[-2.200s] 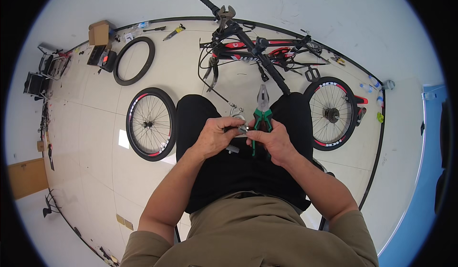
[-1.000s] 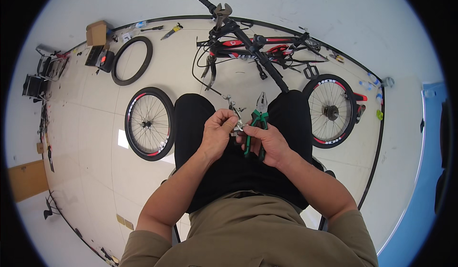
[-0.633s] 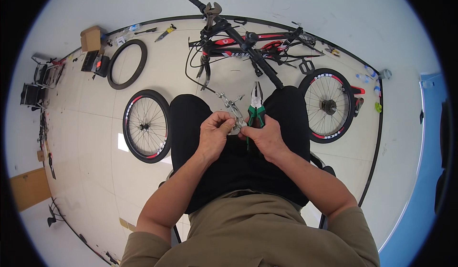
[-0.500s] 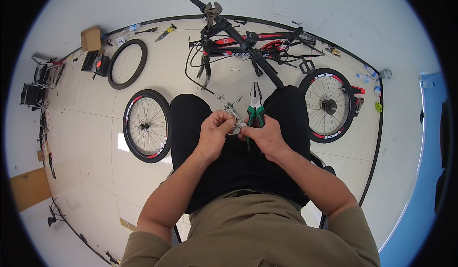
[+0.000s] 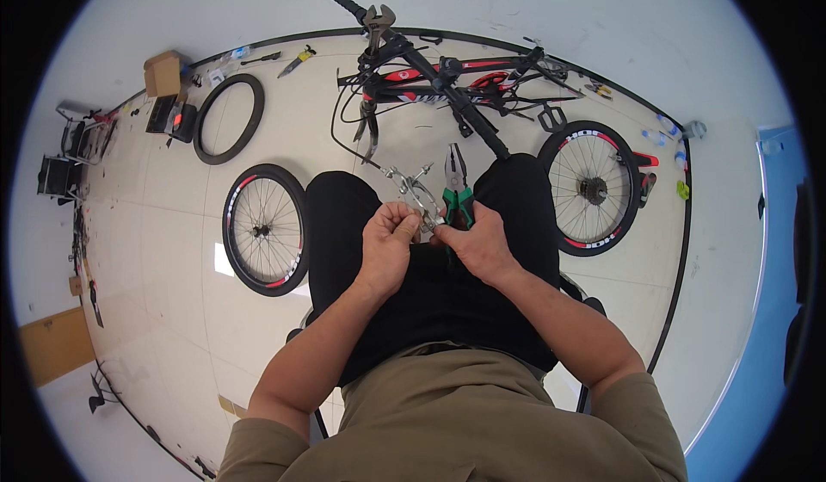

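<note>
Between my knees is a silver bicycle brake caliper [image 5: 416,191], joined to a black cable [image 5: 348,146] that runs up to the bicycle's handlebar. My left hand [image 5: 387,243] pinches the near end of the caliper between thumb and fingers. Wrapped in my right hand [image 5: 483,245] are combination pliers [image 5: 457,185] with green and black handles, their jaws pointing away from me. The right thumb and fingertip meet at the caliper's right side, close to the left fingertips. Fingers hide the small parts at that spot.
Ahead lies a red and black bicycle frame [image 5: 409,76], an adjustable wrench [image 5: 379,22] by its handlebar. Spoked wheels stand at left [image 5: 265,230] and right [image 5: 592,189]. A loose tyre [image 5: 230,119], an open cardboard box [image 5: 163,75] and several bottles lie near the walls.
The pliers have shifted slightly left and away from me, and the caliper has turned a little between my fingers. Both hands keep their grips.
</note>
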{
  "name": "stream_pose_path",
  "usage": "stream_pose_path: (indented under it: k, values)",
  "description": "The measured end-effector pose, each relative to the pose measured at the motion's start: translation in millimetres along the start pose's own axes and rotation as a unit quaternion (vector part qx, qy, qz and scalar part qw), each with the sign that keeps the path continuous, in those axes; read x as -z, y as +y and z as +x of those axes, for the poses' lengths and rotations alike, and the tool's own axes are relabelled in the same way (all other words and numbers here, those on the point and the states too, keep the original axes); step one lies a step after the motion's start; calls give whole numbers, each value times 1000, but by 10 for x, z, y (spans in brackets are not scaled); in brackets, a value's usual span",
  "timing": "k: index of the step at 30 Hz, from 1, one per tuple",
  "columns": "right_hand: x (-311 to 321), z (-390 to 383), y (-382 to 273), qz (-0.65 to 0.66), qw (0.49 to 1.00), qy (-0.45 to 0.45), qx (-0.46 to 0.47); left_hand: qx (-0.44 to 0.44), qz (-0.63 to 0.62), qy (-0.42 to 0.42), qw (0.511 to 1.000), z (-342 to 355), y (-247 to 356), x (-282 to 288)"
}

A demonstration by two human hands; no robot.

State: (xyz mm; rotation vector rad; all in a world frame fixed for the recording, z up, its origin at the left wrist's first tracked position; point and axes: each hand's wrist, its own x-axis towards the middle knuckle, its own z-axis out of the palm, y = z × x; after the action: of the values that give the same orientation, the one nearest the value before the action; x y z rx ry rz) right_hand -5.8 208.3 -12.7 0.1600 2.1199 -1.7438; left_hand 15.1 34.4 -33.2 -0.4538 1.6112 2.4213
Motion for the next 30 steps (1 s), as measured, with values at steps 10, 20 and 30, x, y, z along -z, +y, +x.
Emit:
stream_pose_path:
  k: [10,20,30]
  values:
    - [26,-28,-109,129,990,-32,-50,147,-165,-53,974,34,261,71]
    - [38,-40,-151,115,990,-47,-59,90,-33,-57,994,81,177,151]
    - [56,-38,-166,83,994,-54,-49,-49,34,-18,998,42,76,52]
